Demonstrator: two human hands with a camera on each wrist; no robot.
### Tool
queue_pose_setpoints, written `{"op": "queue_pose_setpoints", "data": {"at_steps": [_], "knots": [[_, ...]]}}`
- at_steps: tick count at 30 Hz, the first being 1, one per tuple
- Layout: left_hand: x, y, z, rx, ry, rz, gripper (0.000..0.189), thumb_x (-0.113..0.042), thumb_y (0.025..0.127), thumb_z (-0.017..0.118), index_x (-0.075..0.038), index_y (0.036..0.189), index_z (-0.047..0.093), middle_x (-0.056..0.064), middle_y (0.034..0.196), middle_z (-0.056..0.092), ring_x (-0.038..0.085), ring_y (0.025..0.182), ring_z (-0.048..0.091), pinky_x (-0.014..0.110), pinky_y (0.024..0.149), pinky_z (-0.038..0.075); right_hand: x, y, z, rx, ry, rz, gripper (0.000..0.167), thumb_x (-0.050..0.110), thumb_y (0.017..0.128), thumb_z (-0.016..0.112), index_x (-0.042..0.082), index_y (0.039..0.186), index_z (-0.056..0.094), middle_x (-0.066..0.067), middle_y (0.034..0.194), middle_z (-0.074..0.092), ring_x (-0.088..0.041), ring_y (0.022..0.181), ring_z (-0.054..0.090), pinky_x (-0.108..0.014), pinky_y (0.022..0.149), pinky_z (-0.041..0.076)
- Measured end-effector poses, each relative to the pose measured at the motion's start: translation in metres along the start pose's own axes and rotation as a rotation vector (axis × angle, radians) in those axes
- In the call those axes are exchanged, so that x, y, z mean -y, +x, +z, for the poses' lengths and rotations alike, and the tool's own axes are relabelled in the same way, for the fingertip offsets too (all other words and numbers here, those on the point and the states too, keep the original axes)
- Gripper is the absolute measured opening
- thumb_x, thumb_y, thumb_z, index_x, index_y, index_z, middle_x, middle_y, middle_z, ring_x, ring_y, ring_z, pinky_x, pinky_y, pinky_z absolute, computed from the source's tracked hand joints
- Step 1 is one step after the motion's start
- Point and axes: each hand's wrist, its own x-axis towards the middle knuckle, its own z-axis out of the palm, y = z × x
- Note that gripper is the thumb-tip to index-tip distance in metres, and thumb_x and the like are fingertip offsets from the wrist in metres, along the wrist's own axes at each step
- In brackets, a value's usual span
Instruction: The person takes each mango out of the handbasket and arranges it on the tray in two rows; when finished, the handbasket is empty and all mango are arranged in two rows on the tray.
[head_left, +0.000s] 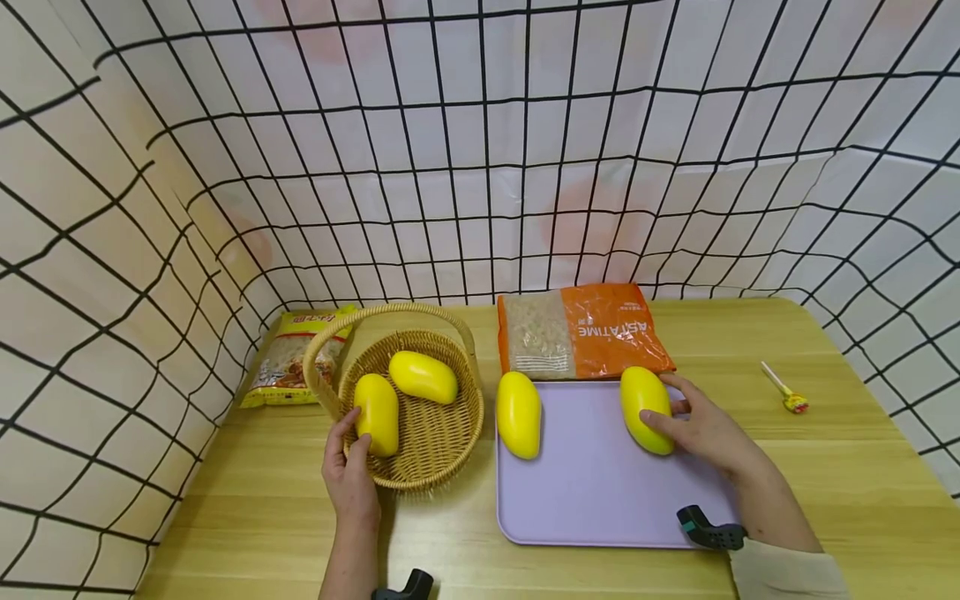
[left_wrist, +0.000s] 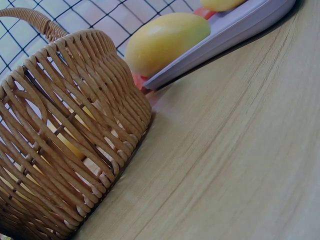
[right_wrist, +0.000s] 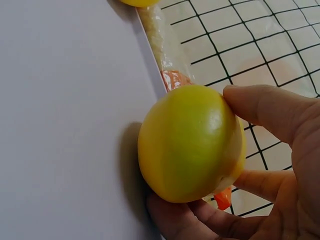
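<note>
In the head view, my left hand (head_left: 349, 475) grips a yellow mango (head_left: 377, 415) at the left side of a wicker basket (head_left: 431, 477), thumb and fingers on its near end. A second mango (head_left: 423, 377) lies inside the basket. My right hand (head_left: 708, 429) holds another mango (head_left: 645, 410) over the right part of a lilac tray (head_left: 585, 500). In the right wrist view, this mango (right_wrist: 192, 142) is greenish-yellow, with the thumb on one side and fingers beneath. One more mango (head_left: 518, 415) lies at the tray's left edge. The left wrist view does not show the left hand.
An orange bag (head_left: 611, 333) of pale contents lies behind the tray. A yellow snack bag (head_left: 288, 358) sits behind the basket at the left. To the right lies a lollipop (head_left: 785, 389) on the wooden table (head_left: 847, 483). Grid-patterned cloth (head_left: 465, 150) walls the back and sides.
</note>
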Motion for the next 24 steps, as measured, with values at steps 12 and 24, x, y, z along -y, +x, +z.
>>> {"op": "queue_pose_setpoints", "data": {"at_steps": [12,24], "knots": [[0.0000,0.0003,0.0012,-0.010,-0.006,0.018,0.038,0.000,0.097,0.049,-0.003,0.131,0.064,-0.002,0.139,0.057,0.010,0.131,0.044,0.018,0.096,0.039,-0.0011,0.0049,0.0028,-0.061,-0.043,-0.002,0.100,0.060,0.091,0.066,0.010,0.162,0.017,-0.029,0.133,0.044,-0.041,0.110,0.049,-0.043,0.082,0.044],[-0.0008,-0.0014,0.0001,-0.005,0.001,0.006,0.038,-0.002,0.098,0.048,-0.004,0.133,0.063,0.003,0.143,0.054,0.012,0.131,0.044,0.018,0.095,0.039,0.0045,0.0013,-0.0003,-0.060,-0.076,0.031,0.105,0.065,0.090,0.064,0.008,0.163,0.014,-0.032,0.140,0.044,-0.041,0.111,0.055,-0.040,0.081,0.050]]}}
